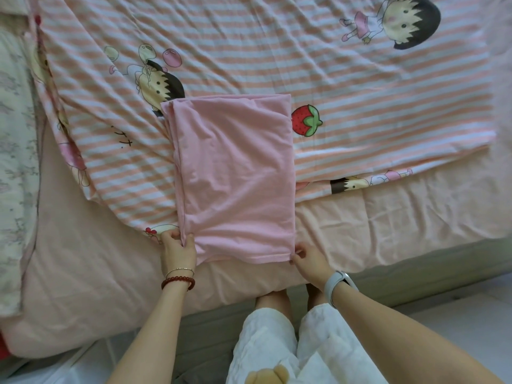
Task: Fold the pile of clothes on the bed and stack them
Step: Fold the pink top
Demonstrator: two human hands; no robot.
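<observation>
Head view: pink garment [235, 173] corners under left hand [177, 249], right hand [307, 259].

From my feed I can't see my left fingers [185, 243] tucked under the pink garment [235, 173], which hides part of the striped sheet [360, 87], itself cut off at the top edge.

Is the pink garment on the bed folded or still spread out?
Folded, partly. The pink garment lies as a narrow rectangle, layered edges along its left side. The left hand and right hand pinch its near corners.
</observation>
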